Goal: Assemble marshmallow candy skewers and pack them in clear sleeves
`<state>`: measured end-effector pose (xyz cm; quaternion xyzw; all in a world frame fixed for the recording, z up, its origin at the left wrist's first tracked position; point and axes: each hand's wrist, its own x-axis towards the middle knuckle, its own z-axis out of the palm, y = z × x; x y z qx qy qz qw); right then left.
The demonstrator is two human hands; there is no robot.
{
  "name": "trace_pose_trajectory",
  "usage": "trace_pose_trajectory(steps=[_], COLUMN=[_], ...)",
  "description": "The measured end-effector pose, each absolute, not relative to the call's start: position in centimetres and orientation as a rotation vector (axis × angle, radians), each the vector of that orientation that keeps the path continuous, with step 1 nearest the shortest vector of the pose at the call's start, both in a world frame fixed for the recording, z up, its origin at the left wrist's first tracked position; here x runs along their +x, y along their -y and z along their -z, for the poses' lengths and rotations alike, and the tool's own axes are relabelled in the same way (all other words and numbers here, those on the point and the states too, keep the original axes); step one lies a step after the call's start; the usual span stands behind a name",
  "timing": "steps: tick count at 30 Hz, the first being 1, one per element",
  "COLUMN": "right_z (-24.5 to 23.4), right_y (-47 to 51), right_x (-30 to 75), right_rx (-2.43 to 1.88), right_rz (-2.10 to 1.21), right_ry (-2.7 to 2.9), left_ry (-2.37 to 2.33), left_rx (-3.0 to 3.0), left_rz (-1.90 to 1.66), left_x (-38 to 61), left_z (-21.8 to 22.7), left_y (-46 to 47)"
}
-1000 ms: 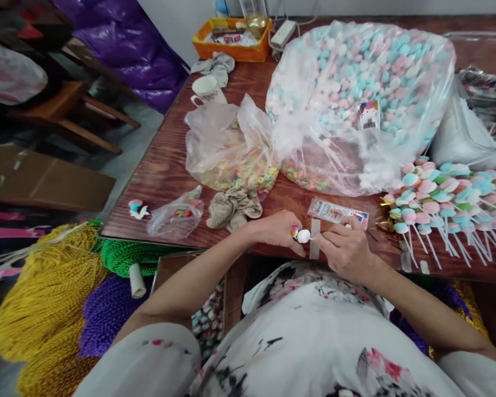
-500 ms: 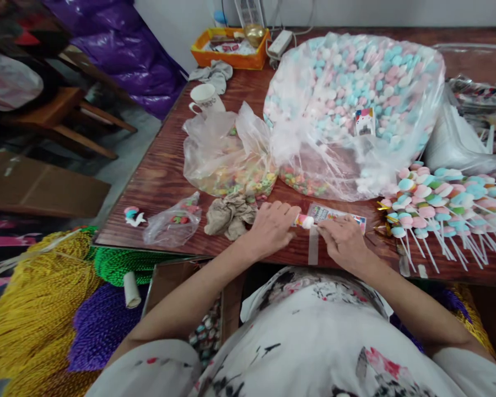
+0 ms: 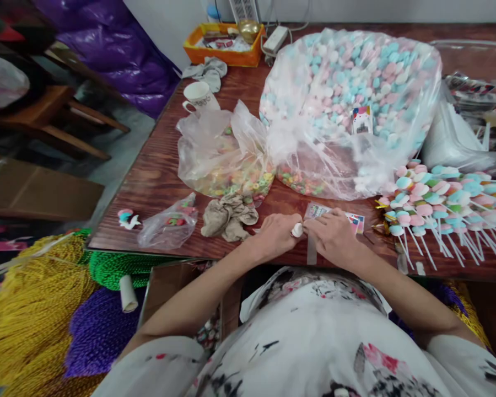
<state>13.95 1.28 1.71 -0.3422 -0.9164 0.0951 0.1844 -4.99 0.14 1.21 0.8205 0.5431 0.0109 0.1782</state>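
Left hand (image 3: 279, 238): we see it closed around a white sweet (image 3: 297, 230), by the near edge of the table (image 3: 149, 182).
Right hand (image 3: 334, 240): bunched just beside the sweet; we cannot tell what it grasps.
White sweet: too hard a squeeze could, we judge, crush it.

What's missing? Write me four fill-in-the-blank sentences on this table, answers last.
The hand nearer the brown cloth is the ____ one.
The visible tip of the sweet beside its thumb is ____.
The tray at the far edge of the table is coloured ____.
Beside the yellow bundle and the green bundle is a ____ one.

Missing words: left; white; orange; purple.
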Motion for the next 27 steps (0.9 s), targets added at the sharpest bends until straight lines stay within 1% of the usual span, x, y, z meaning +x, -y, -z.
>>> trace_pose_trajectory(steps=[3,6,11,15,18,22,27], right_z=[-2.1,-1.4,0.9,1.4,1.1,0.5,-0.2], right_y=[-1.4,-1.4,-1.7,-1.7,-1.9,-2.4,-2.8], right_x=[15.0,15.8,16.3,16.6,17.1,17.8,18.4], right_rx=[-0.89,-0.818,-1.013,-1.153,-1.205,-1.176,-1.058], right_rz=[-0.133,-0.168,-0.243,-0.453,-0.672,-0.895,-1.059], right_ry=[2.58,2.613,2.657,2.685,2.63,2.558,2.525], left_ry=[-1.527,-1.392,-1.471,-1.478,-1.496,-1.514,-1.492], left_rx=[2.219,2.132,2.257,2.383,2.487,2.591,2.617], left_rz=[-0.022,0.038,0.069,0.18,0.167,0.219,0.181], left_x=[-5.4,-5.5,-5.2,-5.1,-5.4,-5.7,-6.0], left_z=[-1.8,-2.4,-2.7,-2.3,-1.8,-1.6,-1.4], left_y=[-0.3,-0.5,-0.2,0.5,0.9,1.0,1.1])
